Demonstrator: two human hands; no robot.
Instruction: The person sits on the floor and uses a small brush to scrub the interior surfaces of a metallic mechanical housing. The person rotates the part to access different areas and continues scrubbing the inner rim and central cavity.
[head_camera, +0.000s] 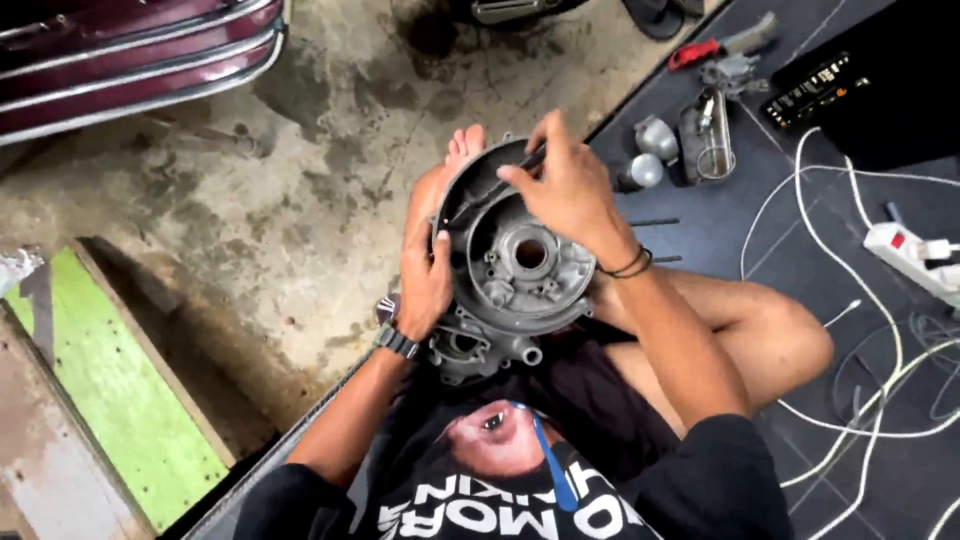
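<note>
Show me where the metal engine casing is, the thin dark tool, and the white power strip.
metal engine casing (525, 262): head view, rim of its central round hole.
thin dark tool (490, 192): head view, mid-shaft.
white power strip (905, 252): head view, its body.

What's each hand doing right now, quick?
Left hand: closed on the left edge of the grey metal engine casing.
Right hand: closed on a thin dark tool against the casing's rim.

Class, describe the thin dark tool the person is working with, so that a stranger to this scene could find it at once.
Start at the grey metal engine casing propped on the seated person's lap, steadied at its left edge by the left hand. Across its upper rim lies a thin dark tool, pinched by the right hand. Unlike the loose rods on the mat, it is held.
</note>
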